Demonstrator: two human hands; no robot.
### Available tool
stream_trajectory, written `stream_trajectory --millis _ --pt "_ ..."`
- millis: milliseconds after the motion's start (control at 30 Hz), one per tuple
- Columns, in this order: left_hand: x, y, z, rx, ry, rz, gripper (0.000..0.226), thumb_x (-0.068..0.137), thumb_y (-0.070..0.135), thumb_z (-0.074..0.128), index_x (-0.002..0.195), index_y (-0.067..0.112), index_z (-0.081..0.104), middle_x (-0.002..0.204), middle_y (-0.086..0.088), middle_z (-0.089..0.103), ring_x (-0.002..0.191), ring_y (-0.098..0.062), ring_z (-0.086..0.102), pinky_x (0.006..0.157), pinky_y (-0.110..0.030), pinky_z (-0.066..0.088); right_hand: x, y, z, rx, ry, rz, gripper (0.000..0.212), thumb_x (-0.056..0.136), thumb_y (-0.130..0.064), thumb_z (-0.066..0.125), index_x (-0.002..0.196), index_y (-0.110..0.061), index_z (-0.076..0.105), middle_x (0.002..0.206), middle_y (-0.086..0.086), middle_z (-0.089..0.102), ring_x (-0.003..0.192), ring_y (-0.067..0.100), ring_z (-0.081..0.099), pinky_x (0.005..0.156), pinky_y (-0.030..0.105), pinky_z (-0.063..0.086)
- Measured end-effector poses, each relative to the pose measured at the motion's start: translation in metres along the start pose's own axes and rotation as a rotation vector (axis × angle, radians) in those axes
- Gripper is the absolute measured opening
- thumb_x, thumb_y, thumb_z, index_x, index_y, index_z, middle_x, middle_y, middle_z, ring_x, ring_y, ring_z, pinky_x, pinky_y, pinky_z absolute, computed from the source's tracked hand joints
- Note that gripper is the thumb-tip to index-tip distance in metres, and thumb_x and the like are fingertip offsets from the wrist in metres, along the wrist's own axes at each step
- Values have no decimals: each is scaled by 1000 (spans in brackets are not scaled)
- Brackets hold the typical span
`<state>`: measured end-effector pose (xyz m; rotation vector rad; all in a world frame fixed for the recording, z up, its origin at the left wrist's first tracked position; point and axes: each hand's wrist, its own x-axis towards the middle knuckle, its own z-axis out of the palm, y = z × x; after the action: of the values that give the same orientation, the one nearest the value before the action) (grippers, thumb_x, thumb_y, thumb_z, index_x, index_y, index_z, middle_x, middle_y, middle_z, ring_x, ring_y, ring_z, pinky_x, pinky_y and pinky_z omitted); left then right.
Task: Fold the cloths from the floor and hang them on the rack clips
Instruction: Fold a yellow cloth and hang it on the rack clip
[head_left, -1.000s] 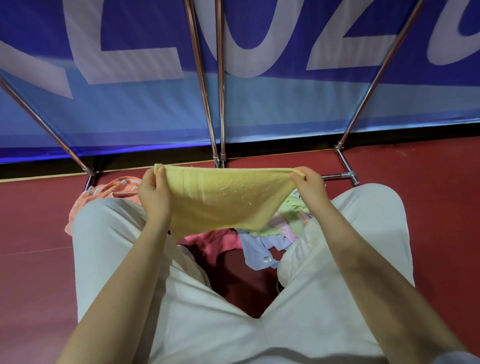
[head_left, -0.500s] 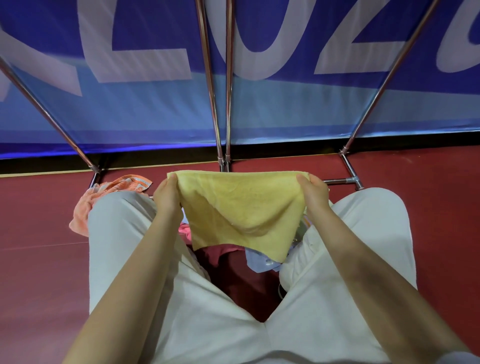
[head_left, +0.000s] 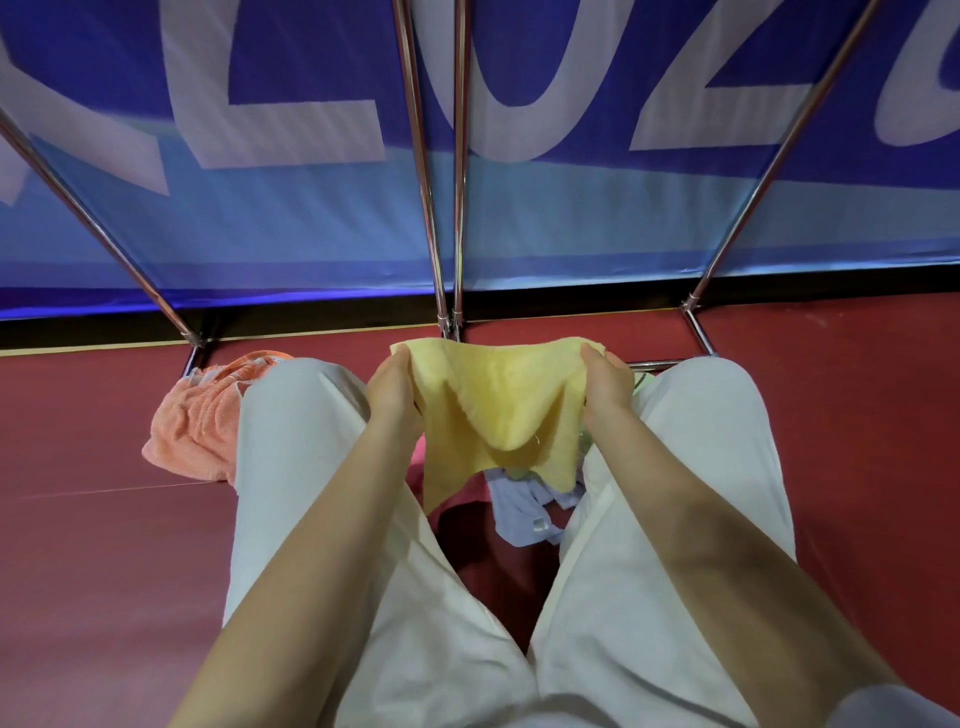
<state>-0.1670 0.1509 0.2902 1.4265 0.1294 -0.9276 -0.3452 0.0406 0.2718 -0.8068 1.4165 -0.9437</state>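
A yellow cloth hangs in front of me between my knees, its top edge slack and sagging in the middle. My left hand grips its top left corner and my right hand grips its top right corner. Below it on the red floor lie a pale blue cloth, a pink cloth and a bit of green cloth, mostly hidden by the yellow one. An orange cloth lies on the floor by my left knee. The rack's metal poles rise just beyond; no clips show.
I crouch in white trousers on a red floor. A blue banner with large white letters stands behind the rack. Slanted rack legs run out to both sides, with a base bar near my right knee.
My hands have drawn closer together, so the yellow cloth went from stretched wide to slack and hanging longer. The camera has tilted slightly.
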Motion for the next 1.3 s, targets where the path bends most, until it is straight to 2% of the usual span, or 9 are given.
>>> stream_trajectory --millis 167,267,367,567,733,867,967,1067,1300 --pt "-11 -9 13 72 -30 51 23 93 37 55 96 19 69 99 -4 70 93 -20 65 80 -33 54 -8 1 14 8 -60 -39 16 90 -19 59 77 -9 60 80 4 56 79 18 50 74 30 41" --pt "-26 -14 25 100 -58 63 18 92 35 56 85 23 67 93 -2 66 85 -19 62 81 -34 51 -20 1 23 -88 -159 -127 22 90 -22 56 77 -5 55 76 6 50 72 19 44 68 31 36" --pt "-31 -21 34 104 -102 71 20 95 32 54 98 19 69 96 -6 65 96 -24 63 92 -38 50 -33 0 32 -185 -250 -231 27 92 -22 54 67 -15 45 67 3 42 65 16 38 63 30 32" --pt "-45 -28 46 78 -142 41 18 94 31 57 80 21 64 86 -3 62 85 -19 58 83 -36 49 -46 -1 40 -247 -294 -316 36 95 -18 52 61 -23 39 58 -8 36 54 7 32 50 19 27" --pt "-44 -29 48 55 -162 31 22 97 29 52 84 16 64 85 -7 63 83 -23 60 80 -38 50 -46 2 44 -303 -329 -367 19 96 -24 49 84 -12 58 66 -6 47 62 10 43 59 23 36" --pt "-37 -29 46 29 -175 23 30 98 33 49 97 14 71 97 -12 72 93 -29 68 90 -43 54 -44 3 45 -236 -406 -319 31 100 -34 42 96 -17 67 86 3 68 84 21 64 77 36 53" --pt "-35 -27 45 16 -216 17 31 100 29 45 103 9 68 94 -14 68 80 -22 65 73 -33 55 -40 2 45 -317 -412 -423 17 96 -26 53 87 -21 66 83 1 68 79 19 65 70 36 55" --pt "-32 -30 46 4 -260 40 28 101 23 46 103 8 69 71 -3 69 56 -8 65 49 -17 50 -39 3 43 -367 -392 -516 11 90 -14 61 82 -21 61 77 -1 61 70 12 54 63 21 46" --pt "-31 -32 48 37 -271 14 31 100 18 48 72 11 61 49 6 60 48 -7 57 40 -12 41 -32 4 32 -452 -404 -671 24 84 -13 67 107 -23 67 88 -2 49 75 8 48 71 16 41"
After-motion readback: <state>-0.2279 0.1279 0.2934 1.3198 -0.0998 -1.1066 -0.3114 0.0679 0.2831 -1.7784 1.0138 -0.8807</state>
